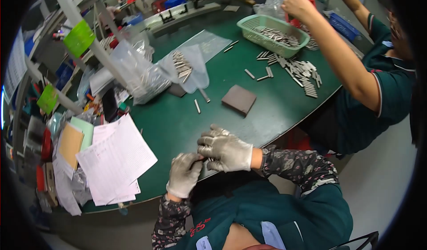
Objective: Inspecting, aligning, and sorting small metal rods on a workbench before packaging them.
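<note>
At the near edge of the green-topped bench (178,130), the person's left hand (183,174) and right hand (225,150), both in grey work gloves, meet just above the rim. The fingers of both hands are curled closed together around a small bundle of short metal rods (209,160), of which only a sliver shows between the gloves; how many rods are held cannot be told. Left of the hands, a stack of white printed paper sheets (116,159) lies on the bench, overhanging its edge. Beyond the hands sits a flat brown square block (239,99), with two loose metal rods (197,106) lying apart to its left. Farther back, clear plastic bags of metal rods (184,67) rest on the surface. On the far right, a heap of loose metal rods (300,72) lies beside a light green plastic basket (249,25) containing more rods. A co-worker's hand (297,4) is raised just above the basket's far side.
</note>
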Demonstrator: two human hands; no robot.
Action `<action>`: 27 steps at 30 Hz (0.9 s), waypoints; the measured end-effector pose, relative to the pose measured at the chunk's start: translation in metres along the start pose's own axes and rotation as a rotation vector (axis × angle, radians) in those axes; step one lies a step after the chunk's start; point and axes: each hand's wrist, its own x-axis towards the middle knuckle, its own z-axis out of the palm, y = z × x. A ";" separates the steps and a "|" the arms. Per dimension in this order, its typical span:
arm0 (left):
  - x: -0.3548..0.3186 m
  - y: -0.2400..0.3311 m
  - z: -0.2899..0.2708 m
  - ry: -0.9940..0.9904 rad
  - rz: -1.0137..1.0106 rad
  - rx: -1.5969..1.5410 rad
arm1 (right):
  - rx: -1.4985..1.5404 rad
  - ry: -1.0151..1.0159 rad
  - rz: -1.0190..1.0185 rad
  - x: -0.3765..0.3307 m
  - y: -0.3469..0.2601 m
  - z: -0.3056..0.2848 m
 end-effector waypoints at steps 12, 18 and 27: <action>-0.066 0.012 0.053 -0.504 -0.734 -1.613 | 0.081 -0.019 -0.052 -0.017 -0.008 -0.006; -0.047 0.042 0.060 -0.176 -0.715 -1.996 | 0.116 -0.018 -0.025 -0.034 -0.033 0.003; -0.045 0.052 0.040 -0.106 -0.839 -2.103 | 0.572 -0.246 0.208 -0.016 -0.054 -0.047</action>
